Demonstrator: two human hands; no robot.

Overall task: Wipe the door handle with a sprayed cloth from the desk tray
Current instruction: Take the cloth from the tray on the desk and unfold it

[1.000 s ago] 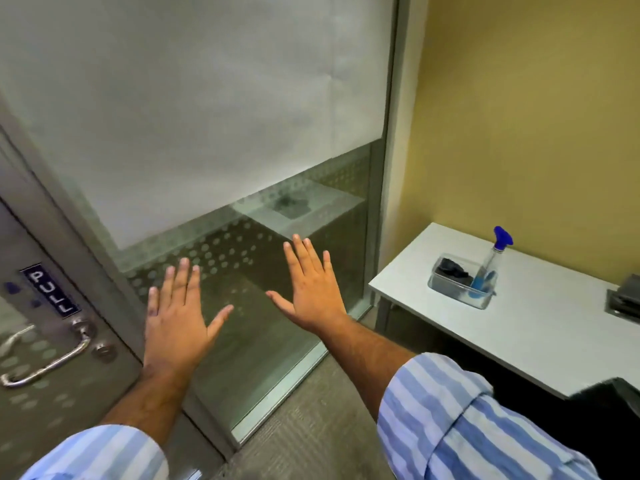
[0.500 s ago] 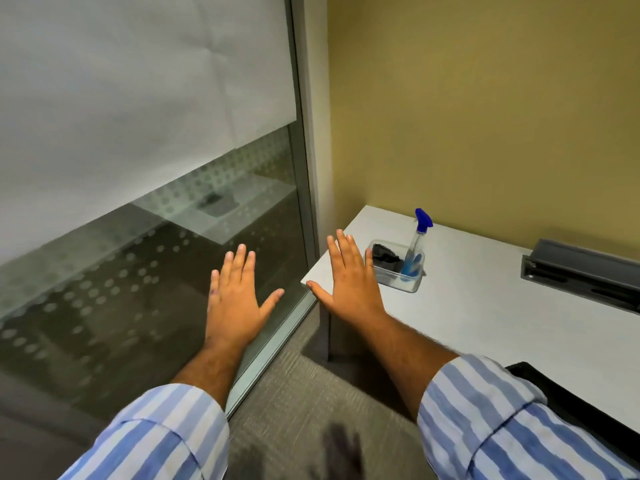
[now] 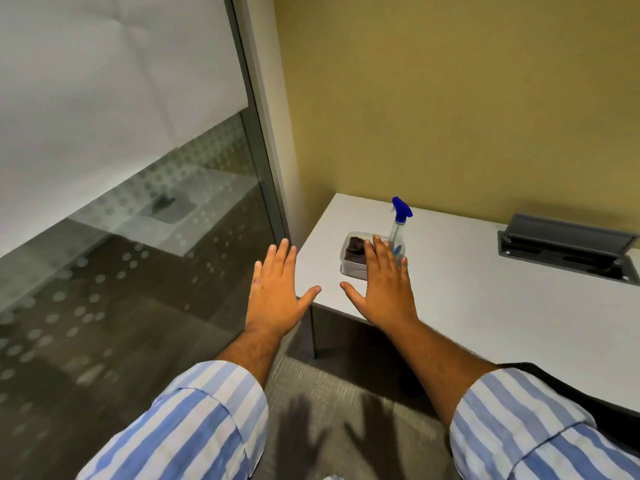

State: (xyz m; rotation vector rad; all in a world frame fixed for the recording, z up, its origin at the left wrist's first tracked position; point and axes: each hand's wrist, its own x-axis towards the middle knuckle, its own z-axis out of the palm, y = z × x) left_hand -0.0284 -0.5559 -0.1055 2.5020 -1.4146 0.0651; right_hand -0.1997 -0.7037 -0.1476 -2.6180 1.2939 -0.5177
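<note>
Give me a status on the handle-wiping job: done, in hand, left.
Done: nothing visible. The cloth lies in the tray and the spray bottle stands beside it on the desk. In hand: nothing; the left hand and right hand are open and empty. Left: take the cloth, spray it, wipe the handle, which is out of view.

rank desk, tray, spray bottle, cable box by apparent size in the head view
1. desk
2. cable box
3. tray and spray bottle look alike; the right hand hides part of both.
</note>
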